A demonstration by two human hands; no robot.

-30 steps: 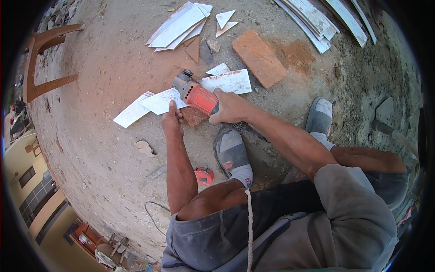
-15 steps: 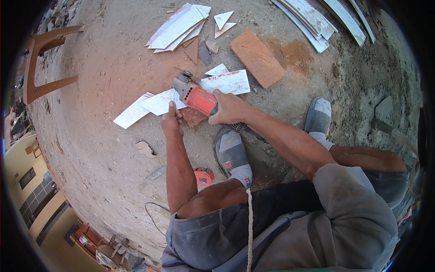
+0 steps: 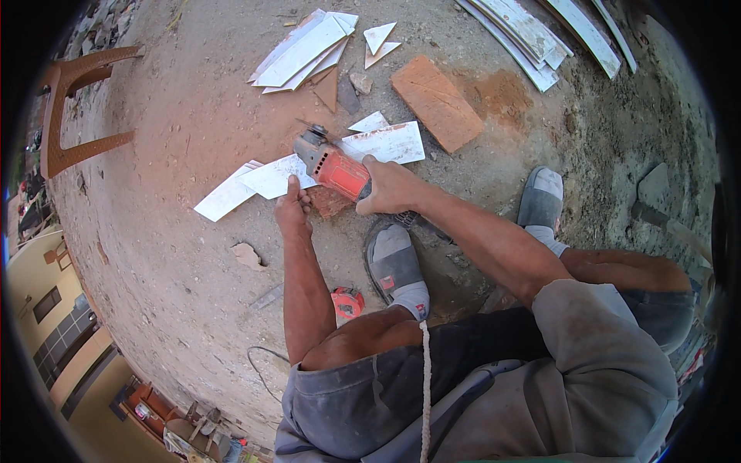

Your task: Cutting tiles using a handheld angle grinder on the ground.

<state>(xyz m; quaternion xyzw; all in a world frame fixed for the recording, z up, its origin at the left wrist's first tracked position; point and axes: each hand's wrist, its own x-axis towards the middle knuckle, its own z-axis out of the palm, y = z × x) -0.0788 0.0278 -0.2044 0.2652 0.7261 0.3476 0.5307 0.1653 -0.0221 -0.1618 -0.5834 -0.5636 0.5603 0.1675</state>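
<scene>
My right hand [image 3: 390, 185] is wrapped round the rear of a red and grey angle grinder [image 3: 340, 171]. The grinder's head and thin disc lie over a white tile strip [image 3: 276, 177]. My left hand [image 3: 293, 207] pinches the near edge of that strip, thumb on top and fingers curled under. A reddish brick [image 3: 330, 201] shows partly beneath the grinder. Another white tile piece [image 3: 390, 143] lies just beyond the grinder, to its right. Left of the held strip, a further white tile piece [image 3: 224, 198] rests on the ground. The exact spot where the disc meets the tile is hidden.
Stacked white tile strips [image 3: 305, 54] and two triangular offcuts [image 3: 380, 42] lie ahead. An orange block [image 3: 438, 104] sits right of the grinder, more strips [image 3: 517, 35] beyond. A red tape measure [image 3: 347, 302] lies near my foot. A brown chair [image 3: 58, 116] stands left; a trowel [image 3: 656, 208] right.
The grinder and both hands hold nearly the same place. Its disc shows slightly more clearly now, and the view has shifted very slightly.
</scene>
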